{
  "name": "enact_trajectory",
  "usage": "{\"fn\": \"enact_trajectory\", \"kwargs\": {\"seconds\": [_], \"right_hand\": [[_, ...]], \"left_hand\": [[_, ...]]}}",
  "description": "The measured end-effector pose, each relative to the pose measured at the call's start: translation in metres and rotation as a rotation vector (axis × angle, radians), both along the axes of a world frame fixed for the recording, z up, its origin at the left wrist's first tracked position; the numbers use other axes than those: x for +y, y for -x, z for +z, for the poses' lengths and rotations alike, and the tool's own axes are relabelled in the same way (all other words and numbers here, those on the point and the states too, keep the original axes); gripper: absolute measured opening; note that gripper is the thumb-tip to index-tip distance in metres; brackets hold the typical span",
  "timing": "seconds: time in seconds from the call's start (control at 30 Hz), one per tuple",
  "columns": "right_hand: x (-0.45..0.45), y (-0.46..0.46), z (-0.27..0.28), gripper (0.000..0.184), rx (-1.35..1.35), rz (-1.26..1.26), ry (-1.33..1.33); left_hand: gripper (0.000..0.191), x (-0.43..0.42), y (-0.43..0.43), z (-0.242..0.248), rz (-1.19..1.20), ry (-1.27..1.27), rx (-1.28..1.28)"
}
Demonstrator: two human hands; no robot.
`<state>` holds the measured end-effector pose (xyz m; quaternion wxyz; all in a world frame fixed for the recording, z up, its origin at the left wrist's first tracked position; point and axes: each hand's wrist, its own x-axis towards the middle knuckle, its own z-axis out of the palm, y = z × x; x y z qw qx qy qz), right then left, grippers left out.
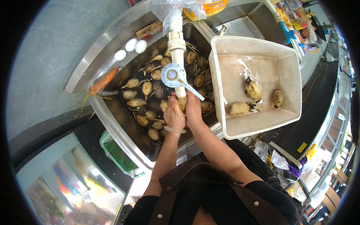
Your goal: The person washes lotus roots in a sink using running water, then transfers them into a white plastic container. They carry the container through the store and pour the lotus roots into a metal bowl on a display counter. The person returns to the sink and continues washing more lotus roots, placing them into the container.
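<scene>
My left hand (175, 115) and my right hand (194, 109) close around a lotus root segment (182, 104) from either side. The segment sits right under the mouth of a white plastic tap (177, 57), whose pale blue lever handle (173, 75) covers part of the view. A translucent bangle circles my left wrist. Below my hands, a metal sink (112, 123) holds dark, murky water with many lotus root segments (147, 88) and loose stalks in it. Against the sink's right side, a white plastic tub (256, 125) contains three lotus root segments (239, 109) and a little water.
Three white eggs (136, 46), a carrot (104, 81) and a wooden-handled object (149, 29) lie along the sink's left ledge. An orange-and-yellow container (206, 9) stands behind the tap. Another basin (239, 26) adjoins at the back right. A glass-topped case (73, 180) is at lower left.
</scene>
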<state>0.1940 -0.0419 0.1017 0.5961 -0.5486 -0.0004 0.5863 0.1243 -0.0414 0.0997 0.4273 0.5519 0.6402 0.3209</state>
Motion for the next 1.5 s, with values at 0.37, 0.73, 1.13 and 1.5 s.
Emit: {"fn": "enact_trajectory", "kwargs": {"seconds": [0.37,0.73,1.13,1.5], "right_hand": [[-0.004,-0.005,0.037,0.039,0.309,-0.077,-0.063],[0.003,-0.021,0.03,0.043,0.329,-0.03,0.161],[-0.068,-0.038,0.152,0.048,0.484,-0.218,-0.414],[-0.07,-0.064,0.155,0.076,0.216,-0.419,-0.47]], "left_hand": [[0.042,-0.006,0.005,0.011,-0.181,-0.23,0.144],[0.027,0.009,-0.011,0.017,-0.116,-0.009,-0.221],[0.022,0.031,0.051,-0.072,0.153,0.221,-0.304],[0.06,-0.008,-0.065,-0.177,-0.865,-0.061,0.658]]}}
